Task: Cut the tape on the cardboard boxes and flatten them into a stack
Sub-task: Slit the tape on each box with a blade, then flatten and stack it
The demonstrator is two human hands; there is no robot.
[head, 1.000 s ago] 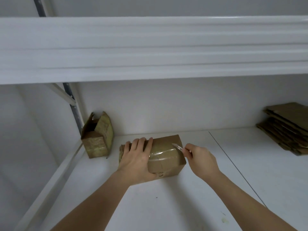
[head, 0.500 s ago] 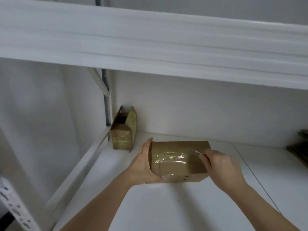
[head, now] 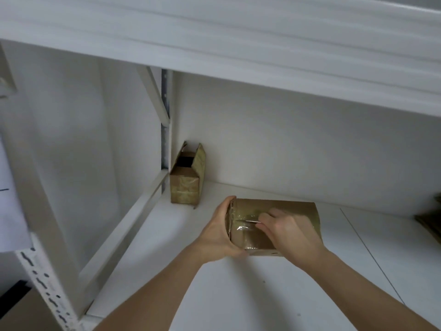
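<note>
A brown cardboard box (head: 296, 209) wrapped in clear tape lies on the white shelf (head: 238, 295). My left hand (head: 218, 231) grips its left end, thumb underneath and fingers over the top edge. My right hand (head: 290, 231) rests on the box's top and pinches a small thin blade (head: 251, 221), whose tip lies along the taped seam near the left end. A second, smaller cardboard box (head: 187, 177) stands upright with its top flaps open in the back left corner.
A white upper shelf (head: 238, 44) overhangs close above. White metal rack posts (head: 43, 271) and a diagonal brace stand at the left. The edge of a flattened cardboard stack (head: 429, 223) shows at the far right. A white wall closes the back.
My right hand has drawn the blade leftward along the taped top of the box, from its right end to near the left. My left hand moved off the top to the left end. The view turned left.
</note>
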